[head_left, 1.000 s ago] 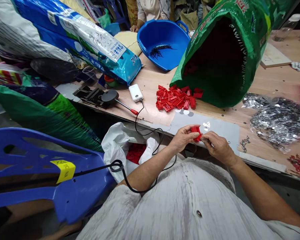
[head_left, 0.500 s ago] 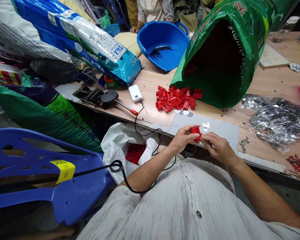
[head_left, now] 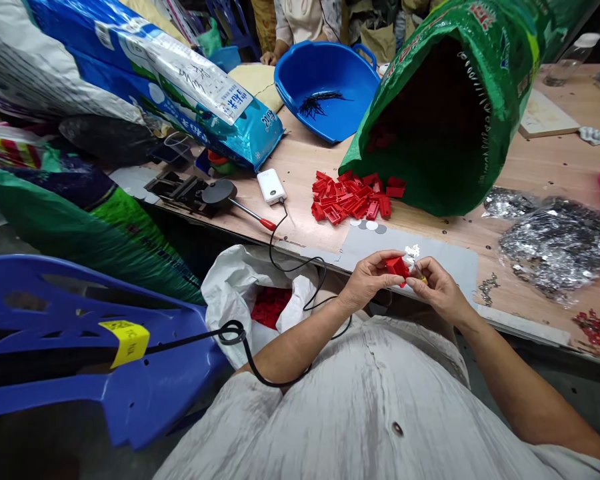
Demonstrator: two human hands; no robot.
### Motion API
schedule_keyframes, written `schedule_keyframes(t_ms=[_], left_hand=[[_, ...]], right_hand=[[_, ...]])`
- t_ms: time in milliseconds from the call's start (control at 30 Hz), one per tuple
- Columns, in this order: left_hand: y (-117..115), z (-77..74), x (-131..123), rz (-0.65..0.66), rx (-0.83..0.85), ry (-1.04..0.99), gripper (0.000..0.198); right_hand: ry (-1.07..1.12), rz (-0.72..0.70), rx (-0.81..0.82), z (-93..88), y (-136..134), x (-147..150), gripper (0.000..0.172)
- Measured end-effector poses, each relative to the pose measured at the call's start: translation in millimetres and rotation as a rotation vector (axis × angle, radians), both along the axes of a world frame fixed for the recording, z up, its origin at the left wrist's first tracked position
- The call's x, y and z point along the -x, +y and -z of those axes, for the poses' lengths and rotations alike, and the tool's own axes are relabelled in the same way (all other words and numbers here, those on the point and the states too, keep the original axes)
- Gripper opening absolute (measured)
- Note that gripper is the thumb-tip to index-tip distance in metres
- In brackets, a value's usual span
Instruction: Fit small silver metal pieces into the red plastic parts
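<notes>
My left hand (head_left: 364,283) is closed on a small red plastic part (head_left: 397,267), held tilted just over the table's front edge. Fingers and thumb of my right hand (head_left: 444,292) pinch a thin piece with a yellow end (head_left: 423,279), close against the red part; its exact kind is too small to make out. Behind both hands a grey sheet (head_left: 445,257) lies on the table, with small shiny white pieces (head_left: 413,251) on it. A heap of similar red plastic parts (head_left: 353,197) lies farther back.
An open green sack (head_left: 500,133) lies behind the heap, near a blue basin (head_left: 290,73). Bags of silvery pieces (head_left: 560,240) lie to the right. A white power bank (head_left: 270,185) trails a black cable past my left arm. A blue chair (head_left: 155,400) stands at left.
The red part has turned and shifted slightly right in my left hand. The yellow-ended piece now shows between my right fingers, where it was not visible before.
</notes>
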State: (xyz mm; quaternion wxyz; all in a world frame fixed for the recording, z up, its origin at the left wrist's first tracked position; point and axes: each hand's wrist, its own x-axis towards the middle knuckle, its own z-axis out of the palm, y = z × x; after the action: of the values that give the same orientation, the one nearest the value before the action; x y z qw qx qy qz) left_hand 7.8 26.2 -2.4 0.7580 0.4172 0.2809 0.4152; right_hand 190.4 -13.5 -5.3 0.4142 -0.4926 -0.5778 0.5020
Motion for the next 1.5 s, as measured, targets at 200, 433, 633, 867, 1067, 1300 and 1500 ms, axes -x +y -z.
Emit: schedule_keyframes(t_ms=[200,433,633,867,1067,1300,1500], left_hand=[[-7.4,4.4,-3.2,-0.068,-0.126,0.057,0.046],[3.9,25.1,8.5,-0.047,-0.255,0.169,0.042],[17.0,38.7,17.5,-0.016,-0.433,0.449,0.039],[24.0,36.3,19.7,0.069,-0.615,0.668,0.038],[25.1,36.0,19.7,0.075,-0.639,0.681,0.039],[24.7,32.3,18.8,0.075,-0.618,0.721,0.034],[20.1,33.8,14.7,0.018,-0.576,0.744,0.031]], right_hand=[[0.121,-0.038,0.067,0.9,4.3,1.5,0.03],[-0.254,-0.007,-0.066,13.4,6.8,-13.9,0.029],[-0.589,-0.015,-0.255,14.4,1.1,-12.7,0.025],[-0.658,-0.076,-0.301,15.2,2.0,-7.9,0.025],[-0.675,-0.106,-0.339,18.8,4.4,-7.2,0.025],[-0.792,-0.093,-0.34,18.6,0.9,-0.6,0.021],[-0.99,0.02,-0.307,18.8,-6.4,25.5,0.02]])
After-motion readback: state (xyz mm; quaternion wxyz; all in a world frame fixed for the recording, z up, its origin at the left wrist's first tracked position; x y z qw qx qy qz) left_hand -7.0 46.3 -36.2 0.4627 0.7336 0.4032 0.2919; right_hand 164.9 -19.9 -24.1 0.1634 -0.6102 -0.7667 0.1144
